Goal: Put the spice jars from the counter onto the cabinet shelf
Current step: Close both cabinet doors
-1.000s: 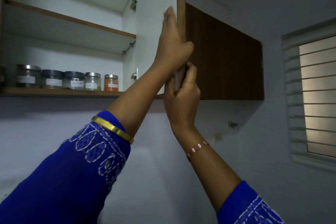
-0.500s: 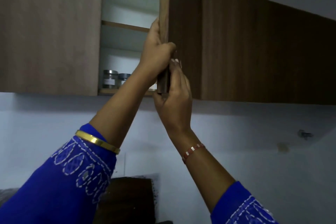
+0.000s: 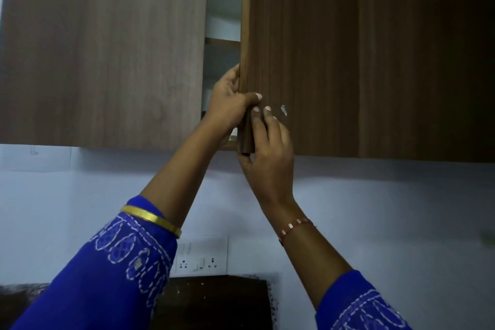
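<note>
— What is changed since a second ago?

— The right-hand cabinet door (image 3: pixel 300 56) is swung most of the way shut. A second ago the cabinet was wide open and a row of spice jars was seen on the lower shelf; now only a narrow gap (image 3: pixel 222 43) is left between the two doors, at 12 o'clock from the hands, and no jar can be made out through it. The jars are judged to be on the shelf already, so the task is taken as all but done, with only the closing left.

— And the hands?

— The left hand (image 3: pixel 230 104) is wrapped round the door's free edge, fingers inside the gap, thumb laid across the front. The right hand (image 3: pixel 267 147) is pressed against the door's lower corner at 5 o'clock from the left, fingers nearly straight on the face, thumb under the bottom edge. Nothing else is held.
</note>
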Action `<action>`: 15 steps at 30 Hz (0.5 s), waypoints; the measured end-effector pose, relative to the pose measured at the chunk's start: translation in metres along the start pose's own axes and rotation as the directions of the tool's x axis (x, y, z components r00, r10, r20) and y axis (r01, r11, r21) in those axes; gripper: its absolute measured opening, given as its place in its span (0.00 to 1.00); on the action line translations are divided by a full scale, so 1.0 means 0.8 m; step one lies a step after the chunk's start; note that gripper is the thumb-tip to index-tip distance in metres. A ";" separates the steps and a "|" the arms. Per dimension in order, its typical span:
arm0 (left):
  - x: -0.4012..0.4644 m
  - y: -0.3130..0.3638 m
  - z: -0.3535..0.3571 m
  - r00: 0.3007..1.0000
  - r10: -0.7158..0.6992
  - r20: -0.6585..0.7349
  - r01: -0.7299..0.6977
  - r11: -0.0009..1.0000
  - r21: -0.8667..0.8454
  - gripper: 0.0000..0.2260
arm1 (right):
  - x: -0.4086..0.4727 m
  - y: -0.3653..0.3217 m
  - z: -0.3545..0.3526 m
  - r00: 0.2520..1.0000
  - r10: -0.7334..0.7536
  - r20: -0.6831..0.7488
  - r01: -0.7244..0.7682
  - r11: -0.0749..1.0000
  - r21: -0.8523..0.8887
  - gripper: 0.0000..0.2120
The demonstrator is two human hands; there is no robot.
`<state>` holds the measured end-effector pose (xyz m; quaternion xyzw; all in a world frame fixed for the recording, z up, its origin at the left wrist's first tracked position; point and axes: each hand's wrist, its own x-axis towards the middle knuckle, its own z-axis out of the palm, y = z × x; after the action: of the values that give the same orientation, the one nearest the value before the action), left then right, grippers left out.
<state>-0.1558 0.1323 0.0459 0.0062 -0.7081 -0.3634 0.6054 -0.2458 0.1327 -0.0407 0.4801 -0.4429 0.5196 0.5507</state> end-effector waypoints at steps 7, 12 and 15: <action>0.018 -0.051 -0.055 0.999 -0.033 -0.020 0.033 0.998 0.044 0.23 | -0.008 -0.011 0.074 0.998 -0.047 0.032 0.051 0.985 -0.165 0.23; 0.036 -0.081 -0.080 0.999 -0.014 -0.030 0.019 0.985 0.170 0.22 | -0.011 -0.011 0.107 0.990 -0.113 0.086 0.131 0.962 -0.240 0.27; 0.043 -0.100 -0.091 0.999 0.008 -0.038 0.001 0.974 0.227 0.22 | -0.015 -0.004 0.122 0.980 -0.170 0.102 0.192 0.941 -0.279 0.28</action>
<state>-0.1366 0.0214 0.0337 0.0814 -0.7331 -0.2788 0.6150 -0.2421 0.0348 -0.0382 0.4531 -0.4883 0.3783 0.6428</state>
